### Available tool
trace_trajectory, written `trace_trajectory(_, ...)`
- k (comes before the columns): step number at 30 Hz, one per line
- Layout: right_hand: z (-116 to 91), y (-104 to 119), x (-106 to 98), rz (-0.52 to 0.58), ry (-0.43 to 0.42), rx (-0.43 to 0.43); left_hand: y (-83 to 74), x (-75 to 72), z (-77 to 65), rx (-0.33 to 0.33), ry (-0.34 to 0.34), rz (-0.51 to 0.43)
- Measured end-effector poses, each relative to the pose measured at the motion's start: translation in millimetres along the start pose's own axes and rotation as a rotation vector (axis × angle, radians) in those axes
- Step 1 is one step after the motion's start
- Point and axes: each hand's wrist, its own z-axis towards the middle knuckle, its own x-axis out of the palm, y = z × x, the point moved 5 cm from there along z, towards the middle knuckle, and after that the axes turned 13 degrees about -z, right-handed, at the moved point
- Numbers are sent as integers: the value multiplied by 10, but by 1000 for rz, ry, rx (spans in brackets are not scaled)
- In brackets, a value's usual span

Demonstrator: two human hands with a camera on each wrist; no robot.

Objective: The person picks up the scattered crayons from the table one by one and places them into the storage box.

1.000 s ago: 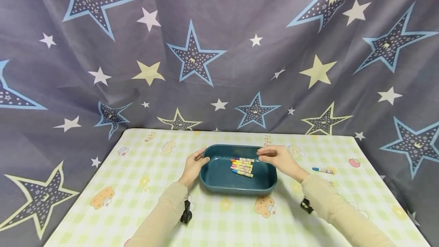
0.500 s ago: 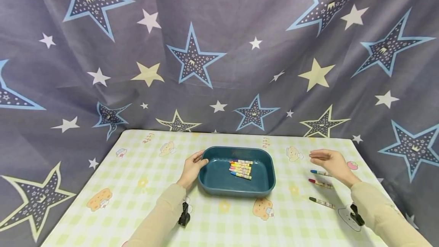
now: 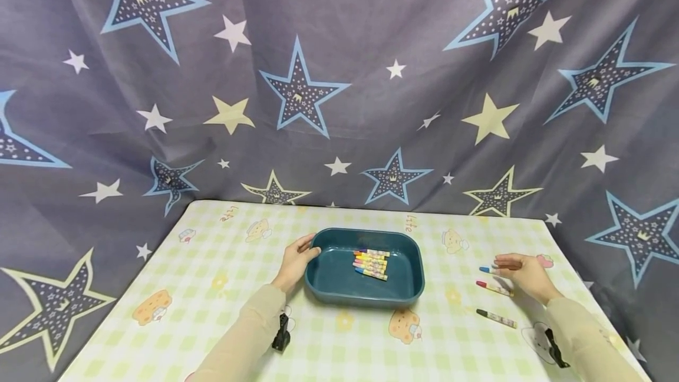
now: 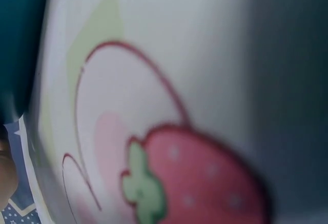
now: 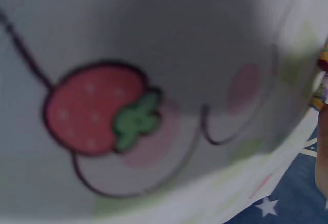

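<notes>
A dark teal tray [image 3: 366, 298] with rounded corners sits on the table in the head view. Several crayons [image 3: 371, 264] lie in a row inside it. My left hand [image 3: 293, 262] grips the tray's left rim, thumb over the edge; the tray's side [image 4: 18, 49] shows in the left wrist view. My right hand [image 3: 527, 276] is low at the right, its fingers at the right end of a blue crayon [image 3: 485, 269]. The hand hides that end, and no firm grip shows. A red crayon [image 3: 493, 288] and a black crayon [image 3: 495, 318] lie nearer.
A checked, cartoon-printed cloth [image 3: 212, 311] covers the table. A grey curtain with stars [image 3: 339, 75] hangs behind it. Black wrist cameras [image 3: 282, 333] sit on both sleeves.
My right hand has left the tray's right side, moved right, then come down to the blue crayon. The red and black crayons are uncovered. The left hand stays on the tray.
</notes>
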Motion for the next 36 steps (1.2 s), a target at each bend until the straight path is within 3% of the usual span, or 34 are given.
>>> trace_trajectory(8,18,-44,58,7,-4,0,27,-19,34,-84,-14,-25)
trace_trajectory(18,59,-62,78,-149,-73,35,1,-15,16,-69,-26,-7)
trace_trajectory(28,-13,-26,66,-186,-93,30,41,-1,-2,-90,-5,-34)
trace_trajectory(32,-26,50,27,-214,-103,13,48,17,0,-103,12,-31)
trace_trajectory(36,8,276,-9,-224,-122,-29,58,3,23,-82,-5,-23)
